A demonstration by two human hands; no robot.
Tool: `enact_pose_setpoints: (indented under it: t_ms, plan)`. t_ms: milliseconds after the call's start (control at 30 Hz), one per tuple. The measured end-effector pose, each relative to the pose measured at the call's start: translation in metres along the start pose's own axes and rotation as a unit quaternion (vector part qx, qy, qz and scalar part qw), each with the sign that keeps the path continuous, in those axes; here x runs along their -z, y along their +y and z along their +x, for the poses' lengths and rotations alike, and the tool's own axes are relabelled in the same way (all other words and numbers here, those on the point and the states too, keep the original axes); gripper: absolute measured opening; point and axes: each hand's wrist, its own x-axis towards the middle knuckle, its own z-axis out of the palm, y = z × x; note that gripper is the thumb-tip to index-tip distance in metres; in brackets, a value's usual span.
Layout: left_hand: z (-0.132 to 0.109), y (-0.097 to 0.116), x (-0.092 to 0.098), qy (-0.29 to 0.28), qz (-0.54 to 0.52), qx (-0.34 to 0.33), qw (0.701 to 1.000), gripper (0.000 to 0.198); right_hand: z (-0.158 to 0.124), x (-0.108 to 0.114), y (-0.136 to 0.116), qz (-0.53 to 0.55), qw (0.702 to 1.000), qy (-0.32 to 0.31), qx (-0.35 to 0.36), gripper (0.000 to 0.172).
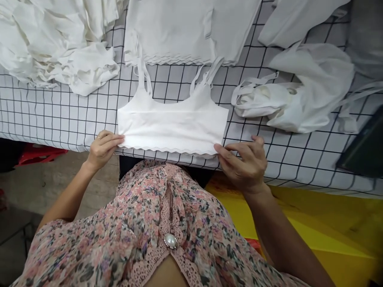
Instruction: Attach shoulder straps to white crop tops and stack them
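A white bra top [173, 123] with thin shoulder straps and a wavy lower edge lies flat at the near edge of the table. My left hand [103, 147] pinches its lower left corner between thumb and fingers. At the lower right corner, my right hand [245, 159] grips the fabric with thumb and index finger, its other fingers curled loosely away. The straps reach up toward a stack of flat white fabric pieces [185, 32] with wavy edges, and the right strap overlaps it.
Heaped white garments [60, 44] lie at the upper left. More crumpled white garments [311, 87] are on the right, near a dark object [365, 147]. A checked cloth [74, 115] covers the table. Below its front edge are a yellow surface [323, 231] and something red [42, 153].
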Motion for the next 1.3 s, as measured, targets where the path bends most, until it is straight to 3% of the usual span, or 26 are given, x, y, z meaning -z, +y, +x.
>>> enact_pose_setpoints:
  t_ms: [100,233,300,367,467,567,733,867,933,1000,1100,1167,1233,1300]
  plan:
    - [0.0,0.003,0.01,-0.016,0.032,-0.004,0.999,0.023,-0.004,0.005,0.0,0.006,1.0,-0.018,-0.017,0.027]
    - [0.018,0.031,0.014,-0.019,0.048,0.023,0.998,0.041,0.022,0.008,-0.028,0.04,0.999,0.003,0.014,0.068]
    - [0.036,0.05,-0.003,-0.009,0.024,0.031,0.999,0.056,0.052,-0.003,-0.057,0.058,0.998,-0.021,0.007,0.081]
    - [0.052,0.065,-0.032,-0.023,0.033,0.034,0.999,0.059,0.084,-0.023,-0.085,0.066,0.993,-0.102,0.0,0.083]
    - [0.065,0.07,-0.075,-0.054,0.077,0.109,0.99,0.068,0.111,-0.054,-0.109,0.062,0.977,-0.203,-0.023,0.083]
    - [0.064,0.061,-0.092,-0.049,0.115,0.175,0.976,0.087,0.099,-0.063,-0.102,0.036,0.971,-0.225,-0.079,0.091]
    - [0.055,0.056,-0.09,-0.034,0.132,0.186,0.973,0.092,0.045,-0.04,-0.075,-0.037,0.96,-0.197,-0.194,0.092]
    - [0.051,0.059,-0.094,-0.024,0.141,0.177,0.974,0.092,0.013,-0.019,-0.059,-0.068,0.959,-0.191,-0.198,0.092]
    - [0.051,0.059,-0.094,-0.022,0.135,0.164,0.977,0.094,0.014,-0.009,-0.043,-0.067,0.97,-0.154,-0.178,0.088]
    - [0.052,0.058,-0.092,-0.018,0.129,0.145,0.981,0.094,0.038,-0.003,-0.022,-0.033,0.986,-0.083,-0.14,0.076]
    - [0.059,0.055,-0.087,-0.012,0.136,0.115,0.984,0.089,0.116,-0.009,0.0,0.081,0.994,-0.003,-0.066,0.048]
    - [0.063,0.052,-0.088,-0.012,0.147,0.105,0.983,0.087,0.184,-0.028,0.003,0.122,0.992,-0.002,-0.022,0.035]
    - [0.065,0.05,-0.092,-0.012,0.163,0.104,0.981,0.089,0.249,-0.054,0.001,0.15,0.988,-0.022,0.024,0.034]
    - [0.064,0.049,-0.097,-0.012,0.182,0.106,0.978,0.091,0.299,-0.08,-0.004,0.191,0.974,-0.079,0.096,0.03]
